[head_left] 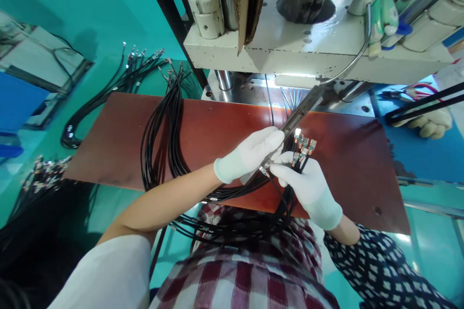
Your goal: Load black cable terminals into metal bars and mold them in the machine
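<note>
My left hand (250, 150), in a white glove, is closed around the lower part of a long, narrow metal bar (300, 112). The bar slants up toward the press, and its upper end is at the machine's front edge. My right hand (310, 186), gloved too, grips a bundle of black cables (283, 206). Their metal connector ends (304, 148) stick up above the fingers. Thumb and fingertips of this hand pinch near a single cable end (264, 171) beside the bar. Looped black cables (175, 130) lie across the brown board (344, 169) and over my lap.
A white press (319, 50) stands behind the board, with thin wires under it. More cable bundles hang at left (105, 88) and lower left (54, 188). On the blue surface at right are pliers (397, 94) and a glove (433, 123).
</note>
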Motion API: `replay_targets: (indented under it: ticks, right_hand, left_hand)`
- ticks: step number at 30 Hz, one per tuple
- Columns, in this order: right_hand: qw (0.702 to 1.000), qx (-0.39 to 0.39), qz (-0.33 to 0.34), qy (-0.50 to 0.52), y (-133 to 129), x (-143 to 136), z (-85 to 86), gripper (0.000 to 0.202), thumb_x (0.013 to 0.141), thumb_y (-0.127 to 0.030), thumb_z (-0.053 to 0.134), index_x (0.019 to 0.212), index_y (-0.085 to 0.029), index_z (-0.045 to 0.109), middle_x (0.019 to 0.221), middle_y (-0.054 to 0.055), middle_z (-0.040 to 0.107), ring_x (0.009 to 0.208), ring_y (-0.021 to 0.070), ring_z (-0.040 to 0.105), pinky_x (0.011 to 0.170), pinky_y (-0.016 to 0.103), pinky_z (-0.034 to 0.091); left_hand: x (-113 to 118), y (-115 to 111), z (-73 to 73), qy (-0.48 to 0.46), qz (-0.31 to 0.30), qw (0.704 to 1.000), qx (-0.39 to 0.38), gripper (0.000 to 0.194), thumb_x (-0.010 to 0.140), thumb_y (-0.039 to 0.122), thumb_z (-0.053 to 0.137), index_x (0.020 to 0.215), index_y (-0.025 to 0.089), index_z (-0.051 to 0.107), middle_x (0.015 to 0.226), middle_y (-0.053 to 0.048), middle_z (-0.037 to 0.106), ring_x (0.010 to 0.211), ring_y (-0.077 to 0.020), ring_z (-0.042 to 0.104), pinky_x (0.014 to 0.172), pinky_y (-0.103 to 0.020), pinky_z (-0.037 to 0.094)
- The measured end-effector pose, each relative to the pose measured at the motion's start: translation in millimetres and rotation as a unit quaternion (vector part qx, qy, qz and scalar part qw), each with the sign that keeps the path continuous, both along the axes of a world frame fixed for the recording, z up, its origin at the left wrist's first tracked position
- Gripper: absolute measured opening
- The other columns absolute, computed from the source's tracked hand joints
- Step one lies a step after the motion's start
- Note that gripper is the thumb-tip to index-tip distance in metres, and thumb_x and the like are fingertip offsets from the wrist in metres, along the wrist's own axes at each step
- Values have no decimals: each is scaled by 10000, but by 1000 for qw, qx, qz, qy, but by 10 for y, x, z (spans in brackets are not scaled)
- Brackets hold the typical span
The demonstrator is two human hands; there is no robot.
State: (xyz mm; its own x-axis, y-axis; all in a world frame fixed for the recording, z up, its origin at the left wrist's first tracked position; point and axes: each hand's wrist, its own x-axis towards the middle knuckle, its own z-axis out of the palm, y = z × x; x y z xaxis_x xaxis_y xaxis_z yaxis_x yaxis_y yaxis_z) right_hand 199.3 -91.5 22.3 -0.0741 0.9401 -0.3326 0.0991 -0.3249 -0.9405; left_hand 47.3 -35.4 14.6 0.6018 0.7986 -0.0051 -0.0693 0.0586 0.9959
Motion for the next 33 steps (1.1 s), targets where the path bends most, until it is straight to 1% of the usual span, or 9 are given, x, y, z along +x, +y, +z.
replay_targets:
  ticks: [5,9,11,16,20,23,26,29,33]
  right_hand:
    - [1000,5,7,1,-3,-19,-25,260,772,-324,703,588,-185,583,534,-21,538,540,120,464,588,281,398]
    - [999,27,10,-34,-21,-31,-70,260,788,-263,649,562,-194,540,553,-16,555,565,127,485,596,278,404]
    - [998,25,8,-50,-36,-25,-93,207,786,-270,652,609,-195,575,604,-8,595,601,139,508,621,284,424]
    - [995,53,-78,-37,-115,42,-114,188,813,-377,695,854,-197,660,868,36,671,810,188,583,793,318,484]
    - [983,46,-151,91,-176,62,-128,263,902,-428,615,1027,-207,682,987,60,646,863,187,585,804,328,498]
    - [957,28,-195,214,-170,37,-135,281,888,-392,659,1116,-235,617,883,14,596,733,149,562,713,311,493]
    - [938,30,-214,270,-132,28,-134,231,887,-376,685,1054,-246,592,772,-27,547,561,94,453,538,254,378]
    - [939,20,-194,284,-76,64,-136,260,932,-476,637,1004,-228,608,607,-57,449,451,75,282,447,252,213]
    - [932,-55,-58,355,43,160,-157,402,868,-617,665,857,-217,627,454,-101,244,389,73,146,407,253,143]
  left_hand:
    - [11,-61,5,8,0,1000,-17,416,1006,555,396,791,199,405,671,34,464,570,-101,441,542,-247,360]
    - [29,-106,18,155,54,984,66,368,1014,489,428,787,204,374,672,48,434,607,-103,408,617,-266,349]
    - [35,-107,23,190,60,976,89,366,1018,472,431,780,203,362,672,50,424,623,-104,396,639,-269,347]
    - [12,-56,30,101,53,992,53,408,1032,515,359,775,200,388,675,38,431,596,-99,411,579,-256,378]
    - [-25,-9,19,84,56,995,26,430,1023,541,371,781,191,433,636,36,453,540,-92,431,517,-239,383]
    - [-42,8,-1,68,56,996,21,430,1023,537,381,787,183,444,657,31,476,550,-85,437,528,-229,390]
    - [-48,10,-20,61,53,997,10,436,1022,543,382,791,179,449,666,29,484,551,-80,430,527,-223,385]
    - [-48,12,-35,50,47,998,4,436,1018,547,388,803,175,457,672,27,491,555,-79,434,532,-222,390]
    - [-42,24,-46,23,31,999,4,440,1017,546,386,792,175,453,671,28,477,549,-80,436,526,-224,393]
